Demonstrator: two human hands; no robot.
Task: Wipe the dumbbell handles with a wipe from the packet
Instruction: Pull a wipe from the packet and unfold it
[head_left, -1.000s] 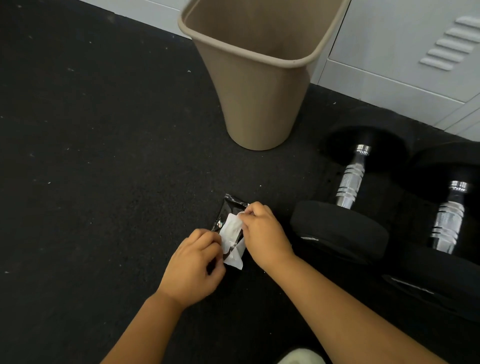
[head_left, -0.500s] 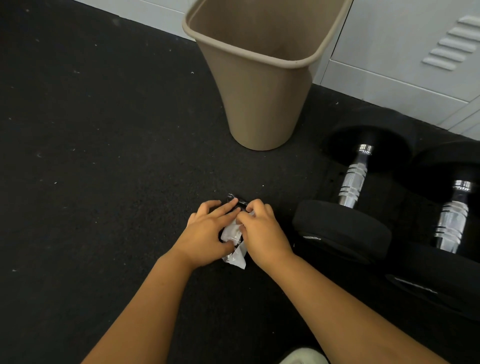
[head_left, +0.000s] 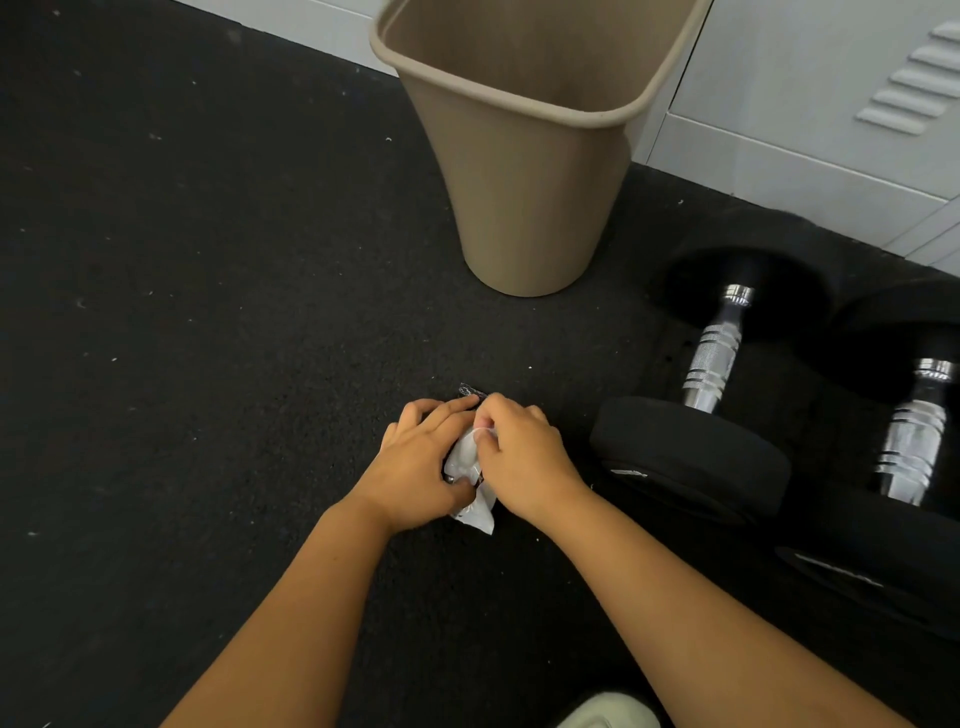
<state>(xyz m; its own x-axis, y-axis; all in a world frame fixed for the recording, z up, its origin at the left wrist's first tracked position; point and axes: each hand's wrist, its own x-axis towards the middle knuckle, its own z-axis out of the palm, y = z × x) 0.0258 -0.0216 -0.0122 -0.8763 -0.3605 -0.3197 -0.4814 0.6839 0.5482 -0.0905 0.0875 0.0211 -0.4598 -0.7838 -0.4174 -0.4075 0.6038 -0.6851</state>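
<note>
packet (head_left: 471, 391): almost wholly covered by both hands; only a dark corner showed at 12 o'clock of the knuckles, so any print or opening could not be told.
wipe (head_left: 466, 457): mostly hidden between the left hand (head_left: 421, 467) and the right hand (head_left: 522, 457); its full shape could not be told.
right dumbbell (head_left: 914, 441): cut off by the frame edge at 3 o'clock.
dumbbell markings (head_left: 628, 473): too small and blurred to read.
bin (head_left: 524, 171): rim cut by the top edge; bottom out of sight.
pale object (head_left: 610, 712): cut off at 6 o'clock, unidentifiable.
lockers (head_left: 831, 104): only lower panels showed.
</note>
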